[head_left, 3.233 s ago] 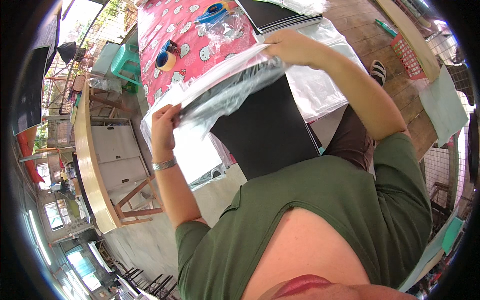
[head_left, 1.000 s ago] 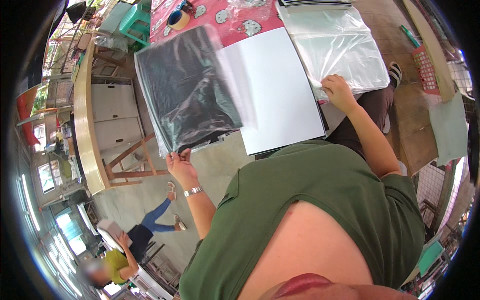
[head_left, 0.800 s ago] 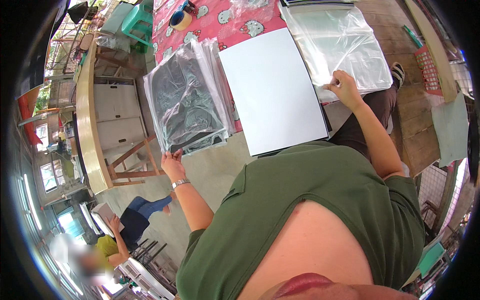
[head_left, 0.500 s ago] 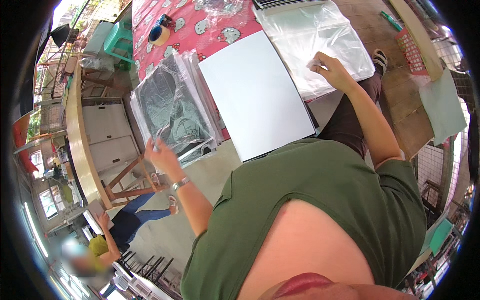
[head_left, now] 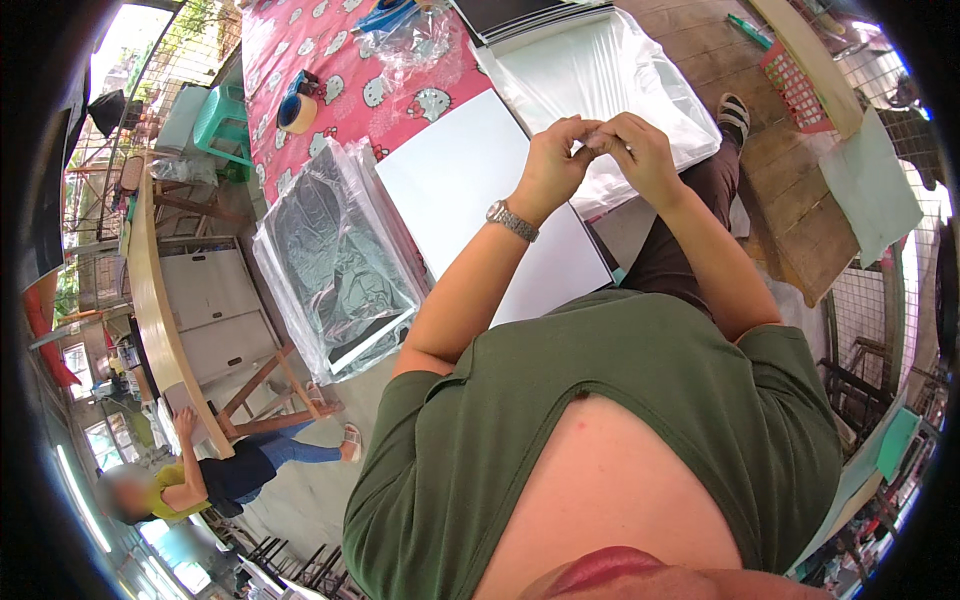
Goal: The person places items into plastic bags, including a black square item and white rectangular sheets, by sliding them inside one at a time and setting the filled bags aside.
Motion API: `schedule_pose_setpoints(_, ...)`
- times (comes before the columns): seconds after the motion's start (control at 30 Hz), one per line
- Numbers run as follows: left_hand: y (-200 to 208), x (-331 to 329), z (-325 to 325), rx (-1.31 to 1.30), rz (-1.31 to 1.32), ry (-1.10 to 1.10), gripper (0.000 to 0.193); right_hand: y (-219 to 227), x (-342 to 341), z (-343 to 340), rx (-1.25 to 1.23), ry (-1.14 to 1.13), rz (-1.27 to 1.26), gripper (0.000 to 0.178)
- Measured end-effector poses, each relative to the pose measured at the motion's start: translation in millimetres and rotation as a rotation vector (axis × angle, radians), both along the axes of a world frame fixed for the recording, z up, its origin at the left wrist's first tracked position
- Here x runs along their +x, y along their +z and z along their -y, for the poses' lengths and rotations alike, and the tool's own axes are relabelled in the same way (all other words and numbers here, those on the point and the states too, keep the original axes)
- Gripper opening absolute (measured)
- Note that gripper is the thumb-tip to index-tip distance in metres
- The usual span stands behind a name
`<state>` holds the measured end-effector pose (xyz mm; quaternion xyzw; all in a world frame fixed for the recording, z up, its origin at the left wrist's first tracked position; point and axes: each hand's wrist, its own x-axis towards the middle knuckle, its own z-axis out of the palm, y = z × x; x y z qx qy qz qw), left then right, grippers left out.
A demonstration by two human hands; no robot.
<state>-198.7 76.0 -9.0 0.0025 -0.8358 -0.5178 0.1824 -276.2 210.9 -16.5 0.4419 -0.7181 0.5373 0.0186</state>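
Across the pink-covered bench (head_left: 320, 60): left hand (head_left: 553, 168) and right hand (head_left: 640, 160) meet over clear plastic bags (head_left: 560, 70)

At far left, a person (head_left: 185, 485) in a yellow-green top stands apart from the bench. A green stool (head_left: 222, 125) stands beside the bench. Next, a tape dispenser (head_left: 298, 100) with a tan roll rests on the patterned cover. Below it lies a stack of black sheets in wrinkled clear plastic (head_left: 345, 260). A white sheet (head_left: 450, 190) lies flat to its right, partly hidden by the left forearm, whose wrist bears a metal watch (head_left: 512, 220). The hands are together, fingers bent and touching, above the bags' near portion; whether film is pinched between them cannot be told. At right, a red basket (head_left: 795, 90) stands beyond the bags.
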Motion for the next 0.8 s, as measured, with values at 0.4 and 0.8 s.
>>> schedule_pose_setpoints(0.4,66.1,86.8,-1.3,0.462,-0.187,-0.024,0.015,83.7,44.1,-18.7,0.077,0.162,0.019,0.008)
schedule_pose_setpoints(0.8,50.0,149.8,69.0,1.457,-0.032,-0.02,0.023,75.1,32.2,8.0,0.405,1.044,1.103,0.026)
